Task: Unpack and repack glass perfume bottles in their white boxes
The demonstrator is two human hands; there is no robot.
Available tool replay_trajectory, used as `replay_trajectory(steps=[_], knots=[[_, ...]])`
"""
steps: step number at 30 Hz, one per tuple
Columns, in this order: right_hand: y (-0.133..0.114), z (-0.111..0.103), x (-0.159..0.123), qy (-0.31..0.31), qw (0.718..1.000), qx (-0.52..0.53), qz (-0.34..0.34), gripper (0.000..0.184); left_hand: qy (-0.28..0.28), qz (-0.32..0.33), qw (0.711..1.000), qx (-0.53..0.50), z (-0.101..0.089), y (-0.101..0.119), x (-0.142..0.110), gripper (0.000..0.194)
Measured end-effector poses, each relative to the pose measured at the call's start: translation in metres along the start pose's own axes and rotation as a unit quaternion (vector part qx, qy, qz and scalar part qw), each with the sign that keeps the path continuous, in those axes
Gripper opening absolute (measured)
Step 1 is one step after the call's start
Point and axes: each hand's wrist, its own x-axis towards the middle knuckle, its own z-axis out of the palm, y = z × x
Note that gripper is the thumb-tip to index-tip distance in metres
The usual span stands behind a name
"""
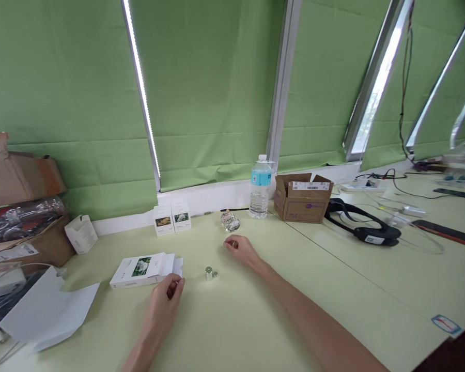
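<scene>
- Water bottle (259, 199), the landmark: stands upright at the back of the bench (232, 330); its blue label (261, 177) carries white lettering too small to read.
- Clear glass bottle (231, 223): lies on its side, left of the water bottle and a little nearer the person.
- Right hand (242, 251): in front of the water bottle, nearest the glass bottle; grip closed, thumb against fingertips, and whether it pinches anything cannot be told.
- Two silver cylinders (208, 273), one larger: well in front of the water bottle, to its left.
- Flat white box (141, 268): farther left and nearer than the water bottle, flap open, with a white-flower picture and tiny unreadable print.
- Left hand (166, 297): by that flap, left of and well nearer than the water bottle; grip loosely curled, contents and contact unclear.
- Two small white boxes (182, 221): left of the water bottle, one picture orange-yellow, the other white-flowered; captions illegible.
- Brown carton (304, 207): just right of the water bottle, with purple printing and a white barcode label (310, 185), unreadable.
</scene>
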Motion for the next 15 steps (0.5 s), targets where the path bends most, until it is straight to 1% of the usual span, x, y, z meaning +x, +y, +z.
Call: replay_trajectory(steps=[2,4,7,8,10,12,15], knots=[[-0.018,0.001,-0.008,-0.054,0.998,0.010,-0.033,0.027,-0.010,-0.005,1.000,-0.002,0.000,-0.001,0.000,0.040],[-0.036,0.001,-0.018,-0.109,0.992,0.018,-0.065,0.030,-0.024,-0.006,1.000,-0.008,0.000,-0.001,0.001,0.040],[-0.060,0.005,-0.032,-0.163,0.981,0.006,-0.103,0.043,-0.045,-0.006,0.999,-0.013,-0.001,0.002,0.002,0.041],[-0.066,0.007,-0.036,-0.173,0.978,-0.009,-0.117,0.040,-0.051,-0.006,0.999,-0.013,-0.002,0.003,0.002,0.041],[-0.074,0.010,-0.039,-0.174,0.976,-0.027,-0.126,0.026,-0.061,-0.009,0.998,-0.011,-0.003,0.006,0.001,0.041],[-0.075,0.010,-0.036,-0.150,0.981,-0.044,-0.114,0.018,-0.064,-0.011,0.998,-0.008,-0.004,0.007,0.000,0.041],[-0.060,0.000,-0.025,-0.081,0.991,-0.083,-0.059,0.026,-0.064,-0.009,0.998,-0.001,-0.004,0.004,0.000,0.040]])
